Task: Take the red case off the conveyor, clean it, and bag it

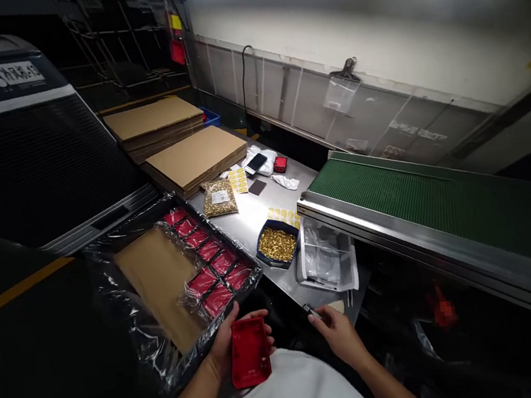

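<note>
My left hand (224,342) is closed around a red plastic shell (249,354), an open shallow case with its hollow side facing up, just above my lap. My right hand (339,337) pinches a small dark and metallic object (312,311) at the front edge of the metal table; its kind is too small to make out. Beyond that hand sits a dark blue tray (280,263) heaped with small gold-coloured metal parts (276,243). Beside the tray is a whitish bin (352,266) with clear plastic bags in it.
At left, a plastic-lined box (252,280) holds several red pieces (210,251) and a cardboard sheet (156,267). Cardboard stacks (197,152), a bag of gold-coloured parts (219,199) and a phone (256,163) lie farther back. A green conveyor belt (393,191) runs along the right.
</note>
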The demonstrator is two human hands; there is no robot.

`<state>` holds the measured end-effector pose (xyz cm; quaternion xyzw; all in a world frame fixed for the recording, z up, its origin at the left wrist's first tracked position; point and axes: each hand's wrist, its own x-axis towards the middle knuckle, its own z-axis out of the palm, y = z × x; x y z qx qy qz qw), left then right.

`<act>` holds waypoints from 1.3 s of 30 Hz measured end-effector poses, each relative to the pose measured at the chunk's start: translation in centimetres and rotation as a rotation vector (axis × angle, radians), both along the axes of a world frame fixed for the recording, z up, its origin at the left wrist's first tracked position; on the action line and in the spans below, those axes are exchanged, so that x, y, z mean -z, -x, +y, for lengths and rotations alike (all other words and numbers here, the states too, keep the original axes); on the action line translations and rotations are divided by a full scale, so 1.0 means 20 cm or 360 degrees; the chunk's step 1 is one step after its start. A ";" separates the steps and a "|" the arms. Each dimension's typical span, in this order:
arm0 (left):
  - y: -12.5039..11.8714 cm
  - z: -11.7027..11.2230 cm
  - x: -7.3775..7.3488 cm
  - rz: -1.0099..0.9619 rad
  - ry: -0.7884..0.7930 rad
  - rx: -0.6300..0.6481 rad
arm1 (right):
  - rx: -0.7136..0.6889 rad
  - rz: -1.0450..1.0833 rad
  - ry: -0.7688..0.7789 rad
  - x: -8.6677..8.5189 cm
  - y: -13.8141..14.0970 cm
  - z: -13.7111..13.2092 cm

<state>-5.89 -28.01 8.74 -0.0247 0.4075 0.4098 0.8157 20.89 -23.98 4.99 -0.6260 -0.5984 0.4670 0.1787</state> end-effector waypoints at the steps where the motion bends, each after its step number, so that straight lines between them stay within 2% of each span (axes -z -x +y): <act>1: 0.01 0.01 -0.03 -0.0007 0.0007 -0.0052 | -0.0044 0.0036 -0.0016 -0.09 0.06 0.03; 4: 0.05 0.05 -0.15 0.0037 0.0034 -0.0196 | -0.0238 0.0170 -0.0103 -0.41 0.26 0.08; 7: 0.07 0.06 -0.30 0.0014 -0.0021 -0.0280 | -0.0440 0.0103 -0.0291 -0.68 0.43 0.06; 9: 0.06 0.06 -0.41 -0.0049 -0.0059 -0.0316 | -0.0547 0.0059 -0.0398 -0.79 0.51 0.04; 11: 0.05 0.05 -0.50 -0.0074 -0.0055 -0.0344 | -0.0644 0.0045 -0.0465 -0.85 0.56 0.01; 13: 0.04 0.04 -0.55 -0.0048 -0.0030 -0.0359 | -0.0701 0.0041 -0.0502 -0.87 0.60 0.00; 16: 0.04 0.04 -0.58 -0.0023 -0.0015 -0.0330 | -0.0703 0.0063 -0.0506 -0.88 0.63 -0.01; 26: 0.03 0.04 -0.56 -0.0056 0.0009 -0.0257 | -0.0676 0.0043 -0.0427 -0.90 0.64 0.01; 34: 0.01 0.03 -0.58 -0.0067 -0.0033 -0.0195 | -0.0717 0.0212 -0.0414 -0.94 0.61 0.00; 36: 0.00 0.03 -0.58 -0.0074 -0.0017 -0.0191 | -0.0715 0.0194 -0.0469 -0.92 0.58 0.01; 39: 0.00 0.04 -0.58 -0.0139 -0.0020 -0.0195 | -0.0821 0.0075 -0.0746 -0.89 0.53 0.03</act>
